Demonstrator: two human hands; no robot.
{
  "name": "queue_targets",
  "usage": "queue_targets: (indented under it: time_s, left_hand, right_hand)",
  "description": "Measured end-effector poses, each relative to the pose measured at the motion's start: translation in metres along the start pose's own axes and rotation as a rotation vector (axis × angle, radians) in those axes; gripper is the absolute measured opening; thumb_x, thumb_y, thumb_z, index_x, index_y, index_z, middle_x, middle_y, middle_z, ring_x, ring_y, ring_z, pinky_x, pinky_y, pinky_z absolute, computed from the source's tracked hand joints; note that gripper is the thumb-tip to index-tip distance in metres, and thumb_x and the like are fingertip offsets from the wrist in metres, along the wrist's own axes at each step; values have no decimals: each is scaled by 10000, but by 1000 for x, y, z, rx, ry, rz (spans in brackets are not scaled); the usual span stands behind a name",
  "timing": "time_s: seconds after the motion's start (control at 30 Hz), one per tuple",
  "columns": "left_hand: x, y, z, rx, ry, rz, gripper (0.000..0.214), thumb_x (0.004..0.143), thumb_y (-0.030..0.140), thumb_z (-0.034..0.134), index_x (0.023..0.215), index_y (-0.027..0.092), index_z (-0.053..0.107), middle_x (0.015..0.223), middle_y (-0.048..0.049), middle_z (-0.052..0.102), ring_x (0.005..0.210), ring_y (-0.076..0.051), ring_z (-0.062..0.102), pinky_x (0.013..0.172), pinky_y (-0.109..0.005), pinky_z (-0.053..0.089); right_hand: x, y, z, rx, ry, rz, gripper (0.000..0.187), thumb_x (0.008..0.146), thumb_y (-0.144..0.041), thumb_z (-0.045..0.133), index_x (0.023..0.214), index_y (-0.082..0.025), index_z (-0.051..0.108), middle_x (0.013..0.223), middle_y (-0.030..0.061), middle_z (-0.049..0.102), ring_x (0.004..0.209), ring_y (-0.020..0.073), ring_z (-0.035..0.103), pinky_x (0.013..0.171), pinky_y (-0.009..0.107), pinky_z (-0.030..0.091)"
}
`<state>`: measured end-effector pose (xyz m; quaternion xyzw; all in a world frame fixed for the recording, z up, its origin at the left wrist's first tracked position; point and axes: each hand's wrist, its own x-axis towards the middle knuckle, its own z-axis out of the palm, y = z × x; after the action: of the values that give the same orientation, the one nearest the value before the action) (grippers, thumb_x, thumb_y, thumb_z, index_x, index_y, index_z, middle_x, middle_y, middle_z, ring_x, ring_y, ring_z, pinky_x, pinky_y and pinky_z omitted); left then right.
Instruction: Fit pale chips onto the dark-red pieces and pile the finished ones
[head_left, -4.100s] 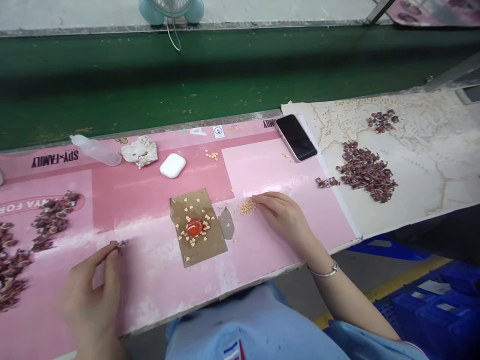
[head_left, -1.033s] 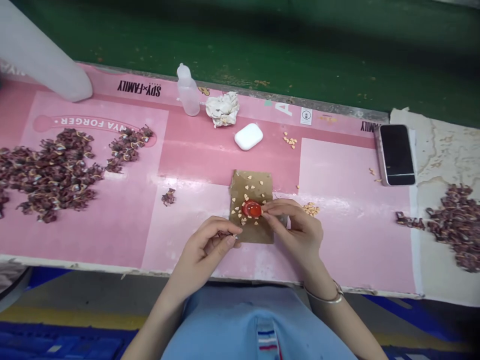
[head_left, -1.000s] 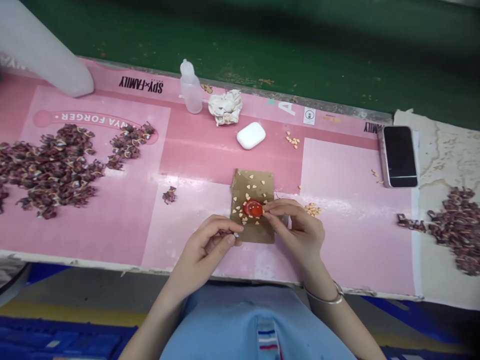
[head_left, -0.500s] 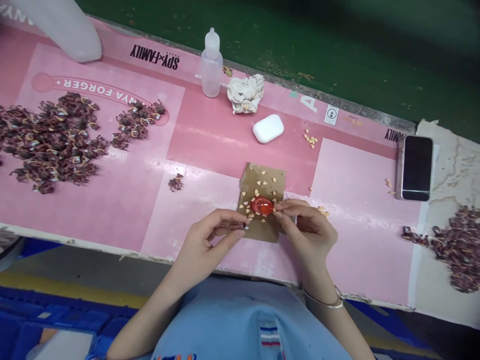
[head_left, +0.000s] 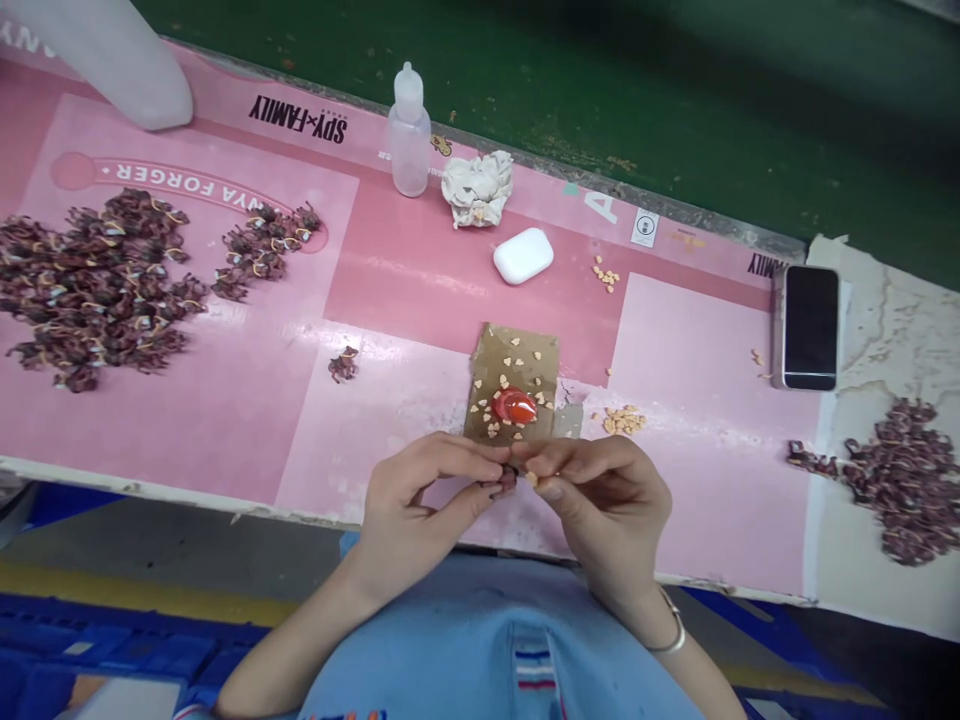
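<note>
My left hand [head_left: 431, 495] pinches a small dark-red figure part [head_left: 508, 480] between thumb and fingers. Close against it, my right hand [head_left: 607, 495] is closed on a tiny yellowish piece [head_left: 532, 479], and the fingertips of both hands almost meet. Just beyond them lies a brown card [head_left: 489, 350] with a glossy red blob [head_left: 515, 405] on it. Several tiny yellowish pieces are scattered around the blob. A single dark-red figure part [head_left: 343, 365] rests on the table to the left of the card.
Dark-red parts form a big pile [head_left: 105, 290] at left and another pile [head_left: 904, 485] at right. Behind the card stand a dropper bottle [head_left: 409, 150], crumpled paper [head_left: 478, 190] and a white case [head_left: 523, 256]. Loose yellowish pieces [head_left: 624, 419] lie near a phone [head_left: 810, 328].
My right hand has drawn back from the red blob toward me, a tiny yellowish piece in its fingertips. My left hand has moved slightly right and nearer, bringing the dark-red part beside it.
</note>
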<state>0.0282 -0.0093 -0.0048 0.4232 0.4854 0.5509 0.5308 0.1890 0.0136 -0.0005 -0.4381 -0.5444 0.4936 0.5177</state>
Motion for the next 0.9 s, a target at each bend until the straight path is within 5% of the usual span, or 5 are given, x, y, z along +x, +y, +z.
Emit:
queue_targets:
  time_s: [0.3,0.63,0.77,0.9]
  left_hand:
    - [-1,4,-1,-23,40,14,183,772,69,819,839,239,809,834,-32,807,829,-177,788,753,-229,663]
    - [0,3,1,25,51,40,101,814,249,843,787,206,755,828,-45,803,762,-173,775,648,-243,649]
    - [5,4,0,208,-4,301,140,842,102,782,866,225,720,887,-13,820,777,-142,729,653,-252,592]
    - [9,5,-1,398,-58,448,125,917,139,715,857,233,658,872,22,823,716,-123,672,674,-296,519]
  right_hand:
    - [0,0,3,102,-44,-11,96,908,-218,768,871,-262,691,811,-18,795,790,165,789,790,317,696]
    - [3,1,-5,-95,-177,-185,180,951,-120,654,1012,-275,724,917,26,800,910,213,780,831,374,672]
    - [-5,5,-6,127,-101,35,179,960,-315,701,1135,-290,672,1051,51,749,913,186,753,758,323,668]
    - [-8,10,-8,307,-227,290,305,921,-419,746,1160,-288,608,974,19,768,775,146,742,713,282,654]
